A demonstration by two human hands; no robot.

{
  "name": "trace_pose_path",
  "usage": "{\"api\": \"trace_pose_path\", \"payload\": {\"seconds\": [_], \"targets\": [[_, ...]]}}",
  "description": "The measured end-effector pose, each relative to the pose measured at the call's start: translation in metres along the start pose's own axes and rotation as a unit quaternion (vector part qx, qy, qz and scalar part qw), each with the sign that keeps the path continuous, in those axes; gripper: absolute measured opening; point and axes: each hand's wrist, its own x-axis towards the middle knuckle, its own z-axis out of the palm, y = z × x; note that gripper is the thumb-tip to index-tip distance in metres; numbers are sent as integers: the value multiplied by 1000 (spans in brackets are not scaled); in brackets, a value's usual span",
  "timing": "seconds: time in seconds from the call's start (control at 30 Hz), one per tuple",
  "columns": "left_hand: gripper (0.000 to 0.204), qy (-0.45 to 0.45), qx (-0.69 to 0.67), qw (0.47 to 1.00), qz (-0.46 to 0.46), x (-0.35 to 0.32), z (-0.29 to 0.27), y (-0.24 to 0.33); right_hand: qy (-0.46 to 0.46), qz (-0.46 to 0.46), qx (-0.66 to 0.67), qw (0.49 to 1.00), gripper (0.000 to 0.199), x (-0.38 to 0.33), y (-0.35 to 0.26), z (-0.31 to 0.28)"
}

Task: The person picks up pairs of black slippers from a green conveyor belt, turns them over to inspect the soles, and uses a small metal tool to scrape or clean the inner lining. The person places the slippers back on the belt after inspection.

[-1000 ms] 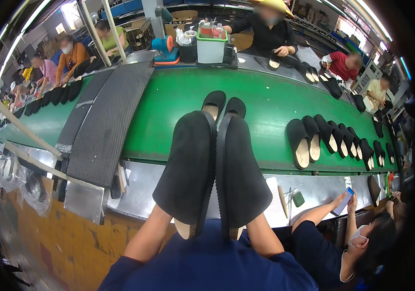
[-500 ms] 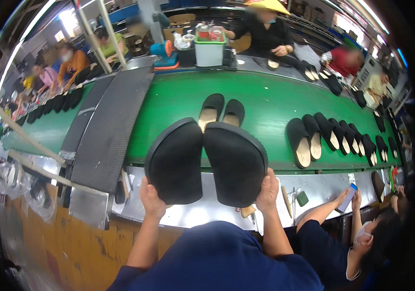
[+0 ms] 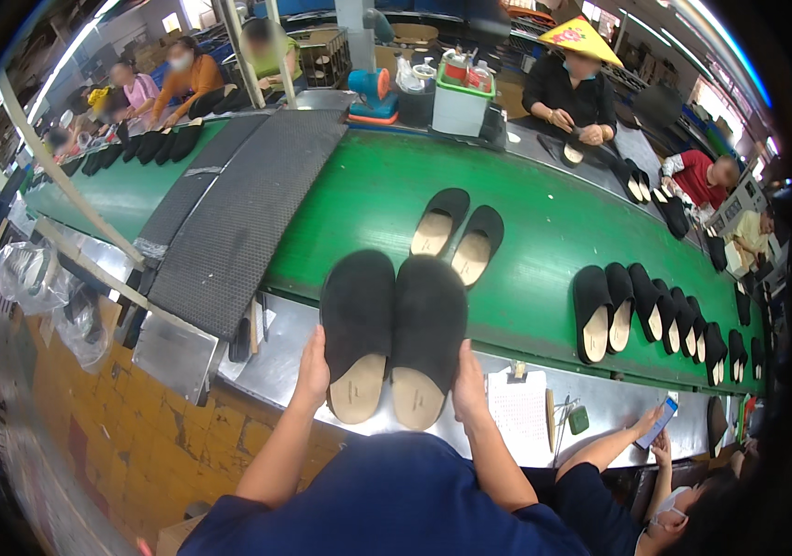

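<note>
Here, the left hand [image 3: 315, 375] and right hand [image 3: 468, 385] hold a pair of black clogs [image 3: 410, 320] between them, one at each outer side; any fingers underneath are hidden. The held clogs lie side by side, long axes toward twelve o'clock. Dark marks on their insoles [image 3: 356, 394] seem to be print, too small to read. At four o'clock lies a written sheet [image 3: 518, 408]; at one o'clock, nearer the right hand, a second pair [image 3: 470, 250] rests on the green belt [image 3: 340, 204].
</note>
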Motion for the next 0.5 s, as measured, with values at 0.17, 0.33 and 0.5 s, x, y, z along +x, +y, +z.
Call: {"api": "trace_pose_path", "payload": {"seconds": [0.17, 0.33, 0.5], "targets": [[66, 50, 312, 937, -147, 18, -33, -64, -70, 138, -71, 985, 70, 24, 64, -16], [51, 41, 490, 862, 122, -40, -26, -73, -74, 181, -186, 963, 68, 20, 79, -28], [45, 46, 533, 835, 130, -51, -9, -107, -163, 123, -220, 954, 69, 13, 88, -27]]}}
